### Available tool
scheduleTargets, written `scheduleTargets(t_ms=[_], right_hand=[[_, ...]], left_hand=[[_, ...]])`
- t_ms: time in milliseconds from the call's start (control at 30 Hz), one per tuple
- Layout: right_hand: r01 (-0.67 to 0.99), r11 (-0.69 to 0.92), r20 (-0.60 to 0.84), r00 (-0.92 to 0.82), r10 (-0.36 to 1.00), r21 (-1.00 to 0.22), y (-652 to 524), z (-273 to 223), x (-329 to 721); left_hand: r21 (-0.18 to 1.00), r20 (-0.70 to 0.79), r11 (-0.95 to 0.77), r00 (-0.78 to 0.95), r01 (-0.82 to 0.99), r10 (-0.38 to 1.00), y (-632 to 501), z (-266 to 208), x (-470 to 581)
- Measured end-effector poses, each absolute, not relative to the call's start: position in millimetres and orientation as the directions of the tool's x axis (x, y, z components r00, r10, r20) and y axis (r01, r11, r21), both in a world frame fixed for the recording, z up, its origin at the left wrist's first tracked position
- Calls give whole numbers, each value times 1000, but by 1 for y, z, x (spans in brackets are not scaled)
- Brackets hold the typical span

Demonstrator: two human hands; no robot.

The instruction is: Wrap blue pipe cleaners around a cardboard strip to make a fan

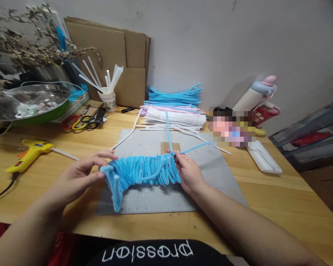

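Note:
Between my hands, above the grey cutting mat point(213, 177), is a long blue piece of closely looped pipe cleaners point(144, 170). My left hand point(83, 175) grips its left end, where a folded blue strip hangs down. The thumb and fingers of my right hand point(187, 168) pinch the right end. From that end two loose pipe cleaner tails stick out, one pointing up and away, the other to the right. A small brown cardboard square point(169, 147) lies on the mat just behind the piece.
Behind the mat lie bundles of blue pipe cleaners point(174, 96) and white pipe cleaners point(174, 119). A yellow glue gun point(30, 151) rests at left, near scissors point(86, 122) and a cup of glue sticks point(108, 98). At right are a bottle point(248, 96) and a white packet point(264, 157).

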State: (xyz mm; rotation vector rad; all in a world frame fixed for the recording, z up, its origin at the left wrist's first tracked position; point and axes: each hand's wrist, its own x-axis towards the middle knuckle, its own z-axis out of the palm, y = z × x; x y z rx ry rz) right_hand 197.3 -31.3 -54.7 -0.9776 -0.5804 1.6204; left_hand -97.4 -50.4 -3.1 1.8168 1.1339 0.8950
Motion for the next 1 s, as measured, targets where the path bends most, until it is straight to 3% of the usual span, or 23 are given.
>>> scheduleTargets(t_ms=[100,267,400,600,700,767,867,1000], right_hand=[[-506,-204,-216,-36,976,-838,-38,-48,194],[-390,2,-28,73,997,-921,-46,-45,193],[-322,77,34,135,990,-944,-43,-49,198],[-273,149,86,230,969,-950,-35,-43,200],[-259,190,121,259,958,-947,-32,-41,200],[-327,198,114,256,960,-924,-31,-42,202],[-425,212,89,291,953,-880,-26,-48,206],[-464,206,55,317,947,-862,-18,-56,211]], left_hand=[[838,251,-445,501,317,829,-53,12,-76],[604,254,-514,465,609,848,-53,39,-25],[461,176,-447,415,767,893,-41,45,-1],[456,91,-316,309,832,947,-34,43,18],[462,193,-326,265,825,945,-36,40,24],[440,314,-421,303,793,900,-36,38,22],[304,481,-596,420,743,769,-33,31,8],[144,454,-707,589,693,669,-32,14,-20]])
